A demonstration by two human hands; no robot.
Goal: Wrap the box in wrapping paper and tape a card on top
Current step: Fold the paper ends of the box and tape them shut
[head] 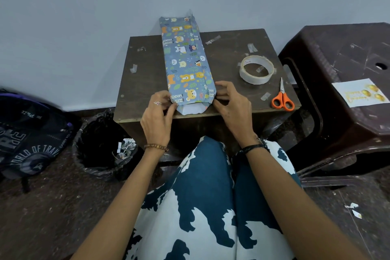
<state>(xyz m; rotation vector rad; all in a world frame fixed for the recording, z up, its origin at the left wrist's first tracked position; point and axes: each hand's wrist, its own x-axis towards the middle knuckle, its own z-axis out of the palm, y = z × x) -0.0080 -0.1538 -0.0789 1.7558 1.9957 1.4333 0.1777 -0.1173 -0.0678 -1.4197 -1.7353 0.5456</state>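
A long box wrapped in blue animal-print paper point(185, 59) lies lengthwise on a small dark table point(145, 82), its far end past the table's back edge. At the near end the paper is folded in, and a white flap point(192, 110) shows at the table's front edge. My left hand point(158, 112) pinches the paper at the near left corner. My right hand point(230, 103) pinches the fold at the near right corner. A white card with gold print point(359, 93) lies on a dark plastic stool point(337, 59) at the right.
A roll of clear tape point(256, 69) and orange-handled scissors point(282, 99) lie on the table's right side, with several stuck tape bits around. A black-lined bin point(101, 145) stands at the lower left, beside a dark backpack point(29, 133). My patterned lap fills the foreground.
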